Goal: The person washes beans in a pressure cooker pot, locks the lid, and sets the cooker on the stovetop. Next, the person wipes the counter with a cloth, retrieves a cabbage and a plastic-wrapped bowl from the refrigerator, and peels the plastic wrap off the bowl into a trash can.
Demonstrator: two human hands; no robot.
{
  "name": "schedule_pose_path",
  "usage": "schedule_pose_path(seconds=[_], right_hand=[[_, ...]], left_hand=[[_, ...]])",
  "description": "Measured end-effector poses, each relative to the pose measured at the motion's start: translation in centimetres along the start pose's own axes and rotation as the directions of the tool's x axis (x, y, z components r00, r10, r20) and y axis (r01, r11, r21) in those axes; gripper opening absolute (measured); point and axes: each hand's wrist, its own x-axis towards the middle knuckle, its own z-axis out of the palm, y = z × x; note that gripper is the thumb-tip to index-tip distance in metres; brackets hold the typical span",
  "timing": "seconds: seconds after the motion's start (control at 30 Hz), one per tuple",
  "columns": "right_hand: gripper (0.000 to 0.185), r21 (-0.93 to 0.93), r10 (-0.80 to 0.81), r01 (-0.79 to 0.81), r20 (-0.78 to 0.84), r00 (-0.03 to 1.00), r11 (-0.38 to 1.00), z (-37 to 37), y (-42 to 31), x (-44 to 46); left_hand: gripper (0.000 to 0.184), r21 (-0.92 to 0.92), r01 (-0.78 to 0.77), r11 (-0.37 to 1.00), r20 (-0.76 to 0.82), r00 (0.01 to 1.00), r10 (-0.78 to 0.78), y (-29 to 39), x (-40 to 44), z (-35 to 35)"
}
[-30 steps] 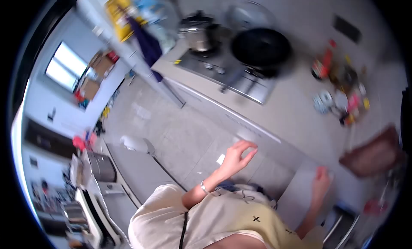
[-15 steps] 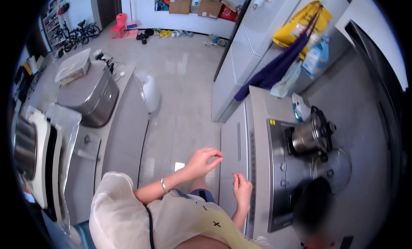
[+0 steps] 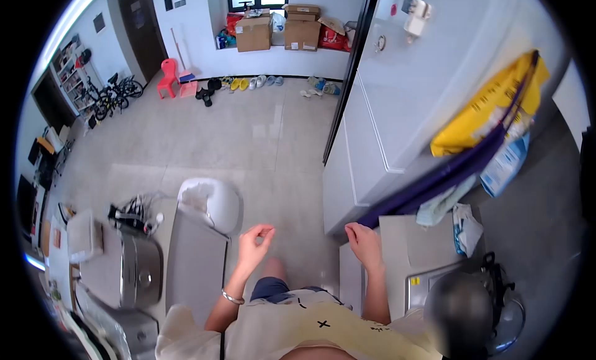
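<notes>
My left hand [image 3: 253,245], with a silver bangle [image 3: 233,297] at the wrist, is raised in front of my body. Its fingers are loosely bent, the thumb is a little apart from them, and I see nothing held. Across from it my right hand [image 3: 365,245] is up at about the same height, its fingers curled together. Whether anything small is inside them is hidden. Neither hand touches a surface. The right one is nearest to the counter end [image 3: 403,239] and the fridge [image 3: 354,174]; the left one is nearest to a white bin [image 3: 226,202].
On the left counter stands a steel appliance [image 3: 139,273]. A yellow bag [image 3: 490,112] and purple cloth [image 3: 434,180] hang on the fridge side. A pot [image 3: 496,279] is on the stove at right. Shoes [image 3: 236,84], a red chair [image 3: 167,77] and cardboard boxes [image 3: 253,34] are farther off.
My view has tilted up and moved forward, so the fridge and bin look nearer and the stove lower. My hands are farther apart; the left is left of where it was.
</notes>
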Motion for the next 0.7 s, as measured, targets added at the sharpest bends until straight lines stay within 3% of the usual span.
schedule_pose_path(seconds=[0.03,0.17,0.23,0.33,0.53,0.7], right_hand=[[0.012,0.000,-0.042,0.042,0.012,0.999,0.999,1.3,0.6,2.8],[0.021,-0.082,0.147,-0.134,0.173,0.974,0.988,5.4,1.2,13.1],[0.024,-0.116,0.099,-0.082,0.151,0.984,0.990,8.9,4.1,17.6],[0.020,-0.154,0.130,-0.112,0.110,0.985,0.982,11.3,4.8,24.6],[0.017,-0.113,0.185,-0.189,-0.047,0.982,0.975,12.8,5.3,39.2],[0.018,-0.408,0.338,-0.353,-0.113,0.934,0.842,15.7,8.5,51.2]], left_hand=[[0.011,0.020,0.010,1.000,-0.029,1.000,-0.009,-1.3,2.7,-0.1],[0.011,0.043,0.039,0.998,-0.074,0.997,-0.035,-8.0,14.3,-0.5],[0.012,0.027,0.000,1.000,-0.047,0.999,0.001,-10.5,21.4,-0.7],[0.013,0.101,-0.043,0.994,0.043,0.998,0.039,-8.7,32.9,-1.3],[0.013,-0.077,-0.246,0.966,0.217,0.942,0.257,-5.2,51.7,3.1],[0.013,-0.131,-0.265,0.955,0.373,0.880,0.295,-6.4,61.5,7.9]])
